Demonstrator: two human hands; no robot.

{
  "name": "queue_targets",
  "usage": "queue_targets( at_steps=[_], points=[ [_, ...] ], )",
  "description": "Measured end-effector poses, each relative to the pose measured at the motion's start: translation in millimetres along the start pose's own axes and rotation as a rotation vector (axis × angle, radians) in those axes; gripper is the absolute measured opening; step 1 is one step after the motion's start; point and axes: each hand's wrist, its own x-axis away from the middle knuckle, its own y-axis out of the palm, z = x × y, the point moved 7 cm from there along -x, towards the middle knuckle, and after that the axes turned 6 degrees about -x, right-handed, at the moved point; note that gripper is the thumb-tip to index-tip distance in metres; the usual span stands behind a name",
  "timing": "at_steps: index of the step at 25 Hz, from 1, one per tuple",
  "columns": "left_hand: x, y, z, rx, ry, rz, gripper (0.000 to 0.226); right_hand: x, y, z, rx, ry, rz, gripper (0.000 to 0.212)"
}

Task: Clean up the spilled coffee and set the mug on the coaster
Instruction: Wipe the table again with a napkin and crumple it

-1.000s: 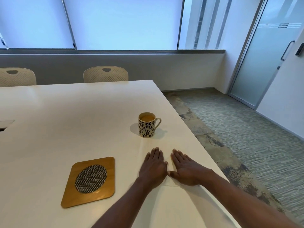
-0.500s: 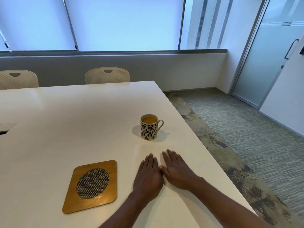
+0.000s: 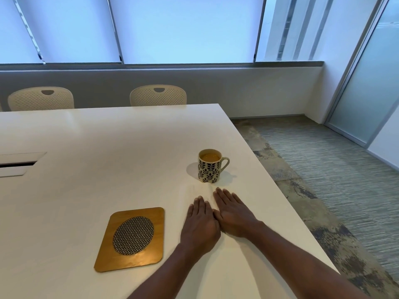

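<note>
A cream mug [image 3: 209, 169] with a dark leaf pattern stands upright near the table's right edge, coffee inside, handle to the right. A wooden coaster [image 3: 129, 261] with a woven oval inset lies at the front left. My left hand [image 3: 199, 225] and my right hand [image 3: 234, 215] lie flat, palms down, side by side just in front of the mug. A faint white sheet [image 3: 190, 192] seems to lie under and ahead of them. No spill colour shows on the table.
The white table [image 3: 108, 158] ends close to the right of the mug, with carpet floor [image 3: 323, 169] beyond. A cable hatch [image 3: 17, 164] sits at the left. Two beige chairs [image 3: 158, 95] [image 3: 41, 98] stand at the far side.
Both flat hands slid a little to the left across the table, drawing back toward me and then forward again toward the mug. Mug and coaster stayed put.
</note>
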Motion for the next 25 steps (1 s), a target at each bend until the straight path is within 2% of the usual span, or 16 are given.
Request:
queue_targets(
  at_steps=[7,16,25],
  points=[
    [-1.5,-1.6,13.5,-0.014,0.023,-0.024,0.062,15.0,-6.5,15.6,-0.040,0.069,0.001,0.070],
    [8.1,6.2,72.5,0.005,0.108,-0.030,0.061,68.6,-3.5,61.1,-0.046,0.192,0.017,0.068],
    [36.7,10.5,57.0,0.003,0.192,0.019,0.059,93.0,12.8,41.2,-0.071,0.218,0.084,0.071]
  ],
)
